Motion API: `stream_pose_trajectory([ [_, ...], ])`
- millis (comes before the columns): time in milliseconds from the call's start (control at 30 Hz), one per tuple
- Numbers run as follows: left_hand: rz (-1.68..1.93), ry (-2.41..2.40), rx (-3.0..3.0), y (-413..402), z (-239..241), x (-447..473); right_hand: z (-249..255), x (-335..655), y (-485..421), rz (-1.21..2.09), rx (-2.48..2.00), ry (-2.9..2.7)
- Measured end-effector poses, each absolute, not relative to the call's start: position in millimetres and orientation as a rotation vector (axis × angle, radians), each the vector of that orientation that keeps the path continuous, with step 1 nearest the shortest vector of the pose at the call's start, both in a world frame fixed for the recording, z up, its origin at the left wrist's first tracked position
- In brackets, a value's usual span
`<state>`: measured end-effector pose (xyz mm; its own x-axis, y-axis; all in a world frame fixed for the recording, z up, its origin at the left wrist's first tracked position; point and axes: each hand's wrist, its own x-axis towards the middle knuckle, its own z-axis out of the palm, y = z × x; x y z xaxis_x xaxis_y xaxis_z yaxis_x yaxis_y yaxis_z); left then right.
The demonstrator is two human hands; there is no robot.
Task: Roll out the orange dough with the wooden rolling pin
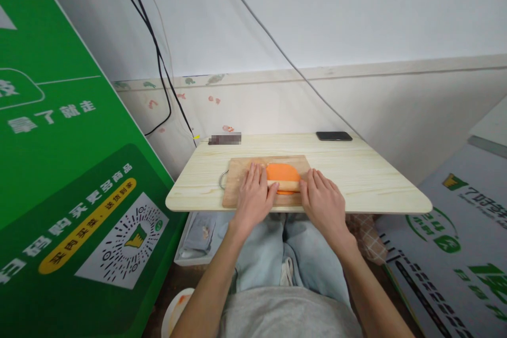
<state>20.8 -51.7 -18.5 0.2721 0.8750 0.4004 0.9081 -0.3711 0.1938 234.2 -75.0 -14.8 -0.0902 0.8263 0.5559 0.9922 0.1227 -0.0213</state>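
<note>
A flat orange disc of dough (282,172) lies on a wooden cutting board (237,169) on a small light-wood table (356,174). A wooden rolling pin (285,185) rests across the near edge of the dough. My left hand (253,195) lies flat, fingers stretched out, pressing on the pin's left end. My right hand (322,200) lies flat in the same way on the pin's right end. Both ends of the pin are hidden under my palms.
A black phone (334,136) lies at the table's far right corner. A green printed board (59,169) leans at the left, a grey printed board (467,222) at the right. Black cables (158,58) hang down the white wall. A white container (198,237) sits below the table.
</note>
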Motion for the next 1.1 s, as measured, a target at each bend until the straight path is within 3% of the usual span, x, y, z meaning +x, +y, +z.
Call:
stream_pose_trajectory([
  [133,-0.752,-1.698,-2.399,-68.2,-26.8,21.3,-16.3,233.2,-92.1,-0.545,-1.743,-1.978],
  [467,-0.549,-1.925,-2.407,0.7,10.1,35.0,17.9,230.0,-12.7,-0.368,-1.903,-2.125],
  [833,-0.722,-1.762,-2.383,-60.9,-22.4,24.1,-16.3,235.1,-80.0,-0.458,-1.701,-1.983],
  [1100,-0.553,-1.960,-2.414,8.8,11.2,34.4,33.1,224.6,-12.9,-0.297,-1.956,-2.191],
])
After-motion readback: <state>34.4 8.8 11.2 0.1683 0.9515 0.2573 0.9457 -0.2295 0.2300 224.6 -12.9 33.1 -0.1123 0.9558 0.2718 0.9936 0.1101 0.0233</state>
